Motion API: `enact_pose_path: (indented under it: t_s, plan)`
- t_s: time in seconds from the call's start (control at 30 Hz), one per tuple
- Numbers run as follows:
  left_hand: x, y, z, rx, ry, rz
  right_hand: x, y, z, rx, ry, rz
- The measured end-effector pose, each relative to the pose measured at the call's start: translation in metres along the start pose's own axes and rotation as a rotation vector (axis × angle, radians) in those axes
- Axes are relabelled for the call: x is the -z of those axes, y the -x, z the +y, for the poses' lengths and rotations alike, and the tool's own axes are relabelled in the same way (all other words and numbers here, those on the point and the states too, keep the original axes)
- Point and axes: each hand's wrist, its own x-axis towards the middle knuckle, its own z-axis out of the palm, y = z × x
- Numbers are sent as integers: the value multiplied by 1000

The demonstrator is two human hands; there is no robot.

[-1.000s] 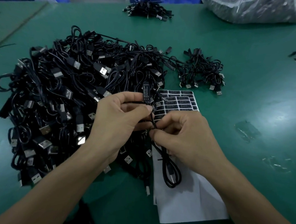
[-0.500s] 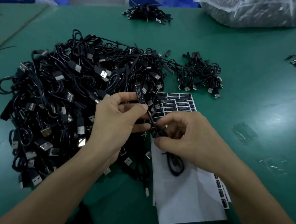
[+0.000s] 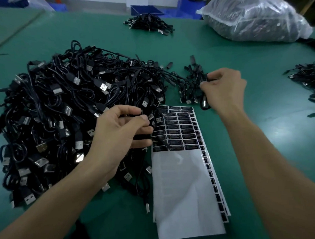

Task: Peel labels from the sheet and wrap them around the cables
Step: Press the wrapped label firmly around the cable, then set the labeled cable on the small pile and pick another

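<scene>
Pile [image 3: 64, 107] on the left. Left hand [image 3: 120, 130] curls round cables [image 3: 154, 122] at its edge, beside the sheet [image 3: 183, 182]. Right hand [image 3: 224, 87], fingers curled, pinches a lead [image 3: 204, 103] at the small bundle [image 3: 192, 84]. Best tease out one strand, clear of the labels [image 3: 181, 132].

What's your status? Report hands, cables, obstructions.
Left hand grips thin black cables at big tangled pile. Right hand pinches cable over small heap. White label sheet lies between.
</scene>
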Motion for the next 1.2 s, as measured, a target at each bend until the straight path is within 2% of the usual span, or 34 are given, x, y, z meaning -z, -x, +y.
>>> enact_pose_path:
  t_s: [0.17, 0.33, 0.4, 0.5, 0.57, 0.63, 0.73, 0.83, 0.93, 1.07, 1.2]
  plan:
    - [0, 0, 1, 3, -15, -13, -13, -44, -1, -64, 228, 76]
    - [1, 1, 1, -9, -38, -20, -17, -50, 3, -59, 457, 3]
    - [1, 2, 2, -8, -41, -23, -17, -46, 3, 6, 520, 10]
    - [0, 3, 2, -8, -61, -23, -21, -32, -8, 210, 611, 36]
    - [-1, 4, 2, -13, -76, -24, -28, -19, -25, 384, 535, -6]
    - [-2, 5, 2, -20, -94, -21, -36, 0, -46, 473, 344, -174]
    - [-3, 6, 4, -32, -149, -19, -49, 28, -77, 519, 138, -532]
    - [-4, 7, 7, -43, -201, -39, -66, 50, -96, 479, 112, -726]
    - [-3, 6, 7, -53, -212, -64, -78, 60, -102, 457, 87, -762]
    - [-3, 6, 6, -44, -215, -84, -71, 60, -99, 453, -84, -698]
    - [-5, 8, 6, -31, -191, -66, -58, 53, -83, 360, -214, -622]
